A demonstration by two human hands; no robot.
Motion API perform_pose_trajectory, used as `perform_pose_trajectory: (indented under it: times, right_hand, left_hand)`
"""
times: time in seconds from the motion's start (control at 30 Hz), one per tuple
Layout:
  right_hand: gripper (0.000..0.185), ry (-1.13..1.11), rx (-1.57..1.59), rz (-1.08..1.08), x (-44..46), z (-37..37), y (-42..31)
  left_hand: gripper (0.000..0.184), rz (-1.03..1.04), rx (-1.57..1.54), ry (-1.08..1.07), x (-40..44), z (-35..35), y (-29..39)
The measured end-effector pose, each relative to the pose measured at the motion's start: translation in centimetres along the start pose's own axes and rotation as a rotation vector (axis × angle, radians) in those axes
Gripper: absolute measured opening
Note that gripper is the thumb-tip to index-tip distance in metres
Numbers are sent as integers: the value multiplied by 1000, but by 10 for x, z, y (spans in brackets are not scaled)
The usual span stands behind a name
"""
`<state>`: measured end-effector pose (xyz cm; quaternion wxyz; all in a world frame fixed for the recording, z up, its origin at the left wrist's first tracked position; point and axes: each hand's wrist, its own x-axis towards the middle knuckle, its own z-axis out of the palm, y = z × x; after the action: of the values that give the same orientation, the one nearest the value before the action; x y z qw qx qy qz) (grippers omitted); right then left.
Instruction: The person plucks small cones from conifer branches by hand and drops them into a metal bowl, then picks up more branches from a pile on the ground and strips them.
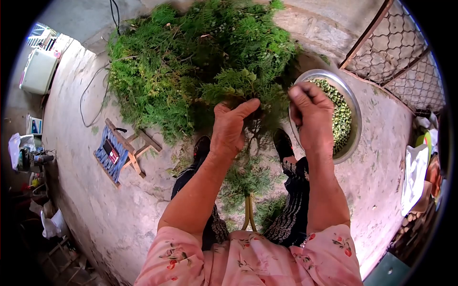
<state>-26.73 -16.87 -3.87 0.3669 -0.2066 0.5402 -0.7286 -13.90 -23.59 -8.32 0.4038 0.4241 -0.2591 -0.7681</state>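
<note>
My left hand is closed around a leafy evergreen branch, whose feathery green sprays stick out beyond the thumb. To its right, my right hand is closed, with thumb and fingertips pinched together; whatever they hold is too small or hidden to make out. It hovers over the left rim of a metal bowl, covering part of it. Inside the bowl lie many small pale-green cones or seed pods. A large heap of cut evergreen branches spreads over the ground beyond both hands.
A folding stool with a woven blue seat stands at the left, a small dark-and-red object on it. A black cable curves along the floor. Wire mesh leans at the upper right. Loose sprigs lie between my feet.
</note>
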Motion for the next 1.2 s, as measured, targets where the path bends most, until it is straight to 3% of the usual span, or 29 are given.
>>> perform_pose_trajectory:
  times: [0.13, 0.2, 0.57, 0.63, 0.77, 0.83, 0.97, 1.13, 1.2]
  right_hand:
    - [19, -221, -257, 217, -4, 3, 9]
    - [24, -300, -482, -106, 0, 3, 21]
    - [27, -270, -661, -322, -2, 6, 25]
    - [24, -260, -337, 183, -5, 10, 13]
    - [22, -273, -202, 269, -4, 9, 13]
    - [22, -303, 27, 331, -4, 9, 13]
    - [17, -224, 339, 352, 4, 2, 16]
    - [16, -219, 439, 429, 0, 5, 7]
    - [15, -214, 336, 393, 0, 8, 9]
  left_hand:
    - [18, 87, -17, -180, -7, 3, 7]
    - [16, 90, 23, -203, -7, 1, 6]
    - [13, 212, 142, -191, -9, 2, 8]
    - [14, 220, 156, -177, -8, 2, 9]
    - [17, 177, 177, -154, -8, 3, 15]
    - [18, 156, 162, -129, -9, 3, 15]
    - [22, 285, 221, -155, -10, 3, 12]
    - [25, 372, 265, -154, -10, 1, 9]
    - [25, 493, 338, -143, -7, 0, 7]
